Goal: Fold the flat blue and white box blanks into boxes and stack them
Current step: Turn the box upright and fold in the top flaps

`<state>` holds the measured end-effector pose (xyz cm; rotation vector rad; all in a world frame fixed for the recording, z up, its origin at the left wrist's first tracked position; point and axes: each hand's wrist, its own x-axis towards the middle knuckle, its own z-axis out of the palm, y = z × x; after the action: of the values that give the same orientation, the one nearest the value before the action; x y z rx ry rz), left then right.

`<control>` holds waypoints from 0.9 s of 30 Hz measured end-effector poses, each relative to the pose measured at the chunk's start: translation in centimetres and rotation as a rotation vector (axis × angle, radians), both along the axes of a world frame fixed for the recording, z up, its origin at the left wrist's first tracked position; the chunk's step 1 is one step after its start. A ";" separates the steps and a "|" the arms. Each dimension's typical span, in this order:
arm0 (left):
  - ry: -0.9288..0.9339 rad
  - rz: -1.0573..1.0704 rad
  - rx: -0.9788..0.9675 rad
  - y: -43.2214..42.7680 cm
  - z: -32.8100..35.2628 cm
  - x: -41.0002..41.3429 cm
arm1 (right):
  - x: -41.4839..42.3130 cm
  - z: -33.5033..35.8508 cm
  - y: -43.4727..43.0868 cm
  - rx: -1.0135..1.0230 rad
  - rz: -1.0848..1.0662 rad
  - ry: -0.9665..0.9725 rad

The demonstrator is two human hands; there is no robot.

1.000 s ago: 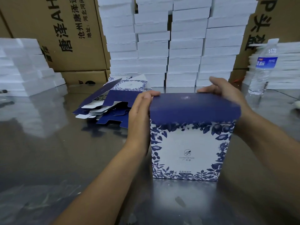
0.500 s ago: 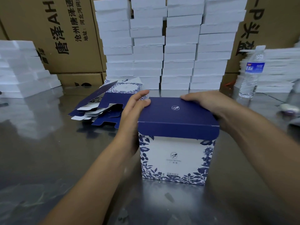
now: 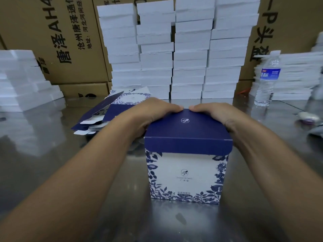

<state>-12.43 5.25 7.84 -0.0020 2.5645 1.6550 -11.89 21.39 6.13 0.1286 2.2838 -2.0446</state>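
The left hand [image 3: 153,114] and right hand [image 3: 215,116] press flat on the box's [image 3: 187,175] dark-blue lid [image 3: 187,131] (fingertips [image 3: 178,107] nearly meeting).

Fig. The box [image 3: 187,172] stands on the worktop [image 3: 52,154] at frame centre, as I view it. My left grip [image 3: 153,110] and right grip [image 3: 215,116] rest on its lid, fingertips nearly meeting at the far edge. Flat blanks [image 3: 108,116] lie piled left of and behind the box. Four slab stacks [image 3: 174,58] rise at upper centre, in front of cartons [image 3: 61,41]. More slabs [image 3: 21,81] sit far left. A bottle [image 3: 266,79] stands at upper right, beside another slab pile [image 3: 293,75].
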 end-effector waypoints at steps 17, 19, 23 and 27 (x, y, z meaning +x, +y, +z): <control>-0.007 0.208 0.515 -1.4 -3.3 -0.5 | 1.1 -1.3 -0.6 -0.232 -0.081 0.085; 0.012 0.242 0.474 -1.2 -2.8 -0.3 | 1.3 -1.1 -0.6 -0.233 -0.086 0.096; 0.026 0.264 0.511 -1.1 -3.0 -0.1 | 1.7 -0.9 -0.8 -0.249 -0.102 0.103; 0.094 0.277 0.636 -1.0 -4.0 0.8 | 2.3 -1.0 -1.1 -0.332 -0.168 0.081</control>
<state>-11.62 4.25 3.83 -0.2489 2.0456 2.5536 -9.55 20.28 5.17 0.2269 1.9980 -2.5232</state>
